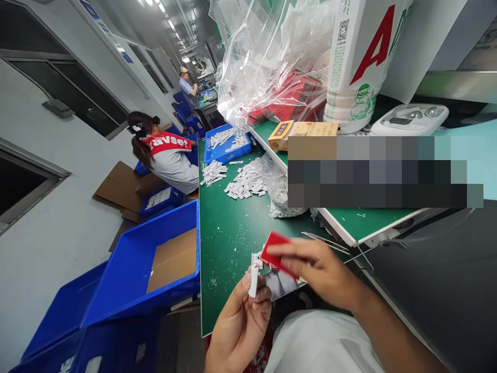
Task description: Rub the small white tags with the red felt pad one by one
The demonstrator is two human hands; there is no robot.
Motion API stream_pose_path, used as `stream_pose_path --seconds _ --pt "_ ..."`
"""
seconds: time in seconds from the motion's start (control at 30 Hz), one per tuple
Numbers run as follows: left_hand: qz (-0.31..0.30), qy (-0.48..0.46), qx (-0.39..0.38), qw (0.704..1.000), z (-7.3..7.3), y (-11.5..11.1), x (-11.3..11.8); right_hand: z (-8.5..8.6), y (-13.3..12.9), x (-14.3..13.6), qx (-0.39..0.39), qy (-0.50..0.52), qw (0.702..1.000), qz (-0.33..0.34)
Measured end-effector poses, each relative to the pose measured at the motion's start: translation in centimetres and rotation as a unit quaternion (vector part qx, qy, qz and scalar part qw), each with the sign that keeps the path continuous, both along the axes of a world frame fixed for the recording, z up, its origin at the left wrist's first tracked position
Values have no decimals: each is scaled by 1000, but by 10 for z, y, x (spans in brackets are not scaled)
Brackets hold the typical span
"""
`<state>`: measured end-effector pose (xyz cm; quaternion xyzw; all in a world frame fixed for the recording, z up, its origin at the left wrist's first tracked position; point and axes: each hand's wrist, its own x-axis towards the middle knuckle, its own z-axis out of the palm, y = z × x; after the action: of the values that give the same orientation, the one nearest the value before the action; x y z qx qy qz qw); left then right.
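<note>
My left hand (244, 321), low in the view, pinches a small white plastic piece (253, 281) upright between thumb and fingers. Just to its right, my right hand (318, 264) grips a flat red block (277, 253), its fingers along the top. A narrow gap separates the red block from the white piece. Behind both hands, a few white pieces (257, 260) lie on the green table (229, 233). Farther back are a heap of white pieces (248, 180) and a smaller pile of white strips (213, 172).
A blue tray (227, 153) of white strips stands at the back. Large blue bins (155, 233) are on the left, near a seated person (173, 160). Tweezers (326, 241), a plastic bag (281, 194), a yellow box (306, 129) and a white bottle (353, 67) are to the right.
</note>
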<state>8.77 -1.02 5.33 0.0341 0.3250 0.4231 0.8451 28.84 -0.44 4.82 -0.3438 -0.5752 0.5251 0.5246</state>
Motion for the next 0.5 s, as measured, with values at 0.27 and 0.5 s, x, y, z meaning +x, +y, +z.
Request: stream_pose_path --seconds 0.27,0.5 --pt "121 217 161 955 -9 7 -1 3 -6 2 -14 -52 998 -45" --pt "181 369 304 859 -20 4 -4 0 -8 0 -8 86 993 85"
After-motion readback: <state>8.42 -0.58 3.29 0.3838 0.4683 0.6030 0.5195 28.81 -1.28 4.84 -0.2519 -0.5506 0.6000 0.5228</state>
